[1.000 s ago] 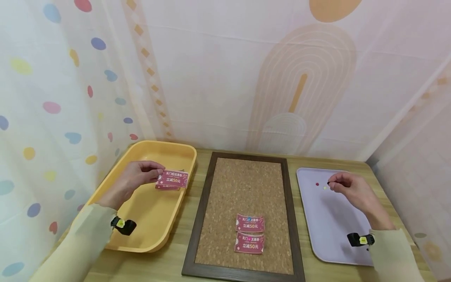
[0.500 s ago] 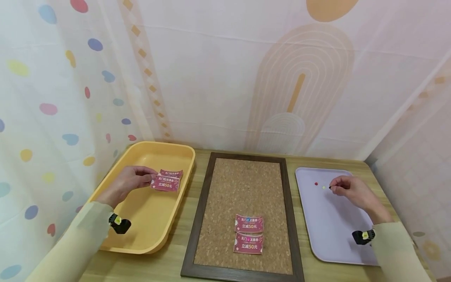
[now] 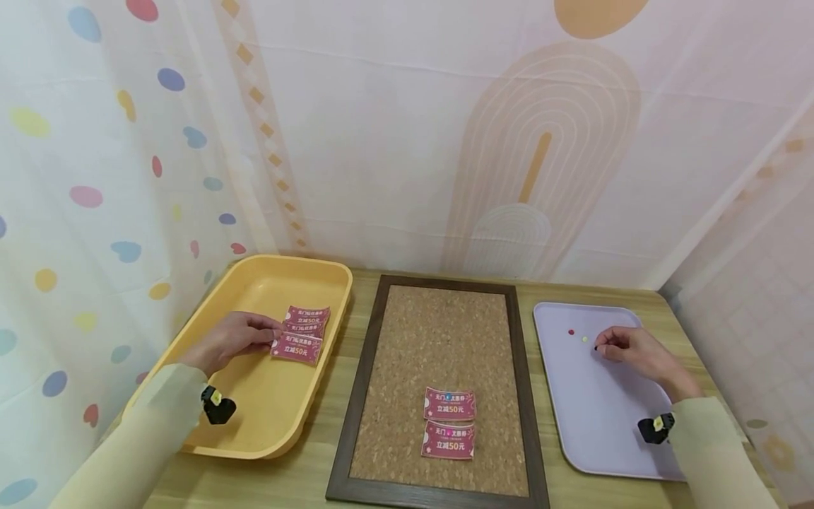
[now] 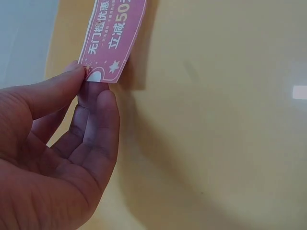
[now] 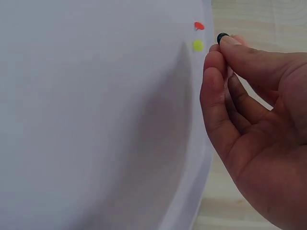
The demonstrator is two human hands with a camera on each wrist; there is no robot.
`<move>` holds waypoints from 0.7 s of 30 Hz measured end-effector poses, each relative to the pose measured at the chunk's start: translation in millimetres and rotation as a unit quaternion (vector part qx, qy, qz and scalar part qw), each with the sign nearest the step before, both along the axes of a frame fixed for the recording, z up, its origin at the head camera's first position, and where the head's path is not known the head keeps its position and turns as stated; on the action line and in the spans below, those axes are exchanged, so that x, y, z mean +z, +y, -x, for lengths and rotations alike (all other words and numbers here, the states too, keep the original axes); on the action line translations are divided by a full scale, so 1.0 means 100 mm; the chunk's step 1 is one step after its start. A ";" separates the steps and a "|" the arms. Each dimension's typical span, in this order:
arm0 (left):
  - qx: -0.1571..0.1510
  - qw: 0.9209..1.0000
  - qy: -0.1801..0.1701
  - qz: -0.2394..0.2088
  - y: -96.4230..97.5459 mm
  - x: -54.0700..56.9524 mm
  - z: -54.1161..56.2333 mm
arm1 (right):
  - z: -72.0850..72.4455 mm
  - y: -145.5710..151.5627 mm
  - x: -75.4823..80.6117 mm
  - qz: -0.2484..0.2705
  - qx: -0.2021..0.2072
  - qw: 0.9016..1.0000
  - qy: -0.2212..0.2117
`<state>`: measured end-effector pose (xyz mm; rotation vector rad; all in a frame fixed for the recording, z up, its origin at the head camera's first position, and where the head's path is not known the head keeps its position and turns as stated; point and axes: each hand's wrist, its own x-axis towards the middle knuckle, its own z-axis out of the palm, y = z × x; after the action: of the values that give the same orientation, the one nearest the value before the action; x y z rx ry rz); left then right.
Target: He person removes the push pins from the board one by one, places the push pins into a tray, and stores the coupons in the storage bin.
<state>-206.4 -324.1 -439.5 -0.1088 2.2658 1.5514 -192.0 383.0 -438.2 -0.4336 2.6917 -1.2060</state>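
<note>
Over the yellow tray (image 3: 257,428), my left hand (image 3: 232,341) pinches a pink coupon (image 3: 296,349) by its left end. More pink coupons (image 3: 308,315) lie just behind it, partly overlapped. In the left wrist view, the thumb presses the corner of the held coupon (image 4: 115,36). My right hand (image 3: 639,351) is above the lilac tray (image 3: 598,424) and pinches a dark thumbtack (image 5: 222,38) between thumb and fingertip. Close by on that tray lie a red thumbtack (image 5: 199,26) and a yellow thumbtack (image 5: 197,45).
Between the trays lies a cork board (image 3: 445,339) with a dark wooden frame. Two coupons are pinned near its front, an upper coupon (image 3: 461,408) with a blue tack and a lower coupon (image 3: 459,447) with a pink one. A patterned curtain (image 3: 394,141) hangs behind the table.
My left hand has moved the coupon down and slightly left, towards me, uncovering the coupons behind it. My right hand has shifted slightly down, still pinching the dark thumbtack.
</note>
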 end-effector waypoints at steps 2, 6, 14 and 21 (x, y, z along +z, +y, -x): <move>0.002 1.000 -0.006 0.000 -0.01 -0.02 0.00 | 0.00 0.02 -0.02 -0.009 -0.004 1.000 -0.012; 0.008 1.000 -0.020 0.000 -0.04 -0.04 0.01 | 0.01 0.04 -0.05 -0.021 -0.006 0.999 -0.032; 0.017 0.999 -0.032 -0.007 -0.06 -0.06 0.02 | 0.01 0.02 -0.04 -0.023 -0.008 0.999 -0.048; 0.022 0.999 -0.037 0.019 -0.07 -0.04 0.01 | 0.03 0.02 -0.06 -0.028 -0.015 0.998 -0.057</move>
<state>-206.9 -331.4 -443.3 -0.2247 2.2496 1.5007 -194.7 384.9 -444.1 -0.3070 2.6356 -1.1240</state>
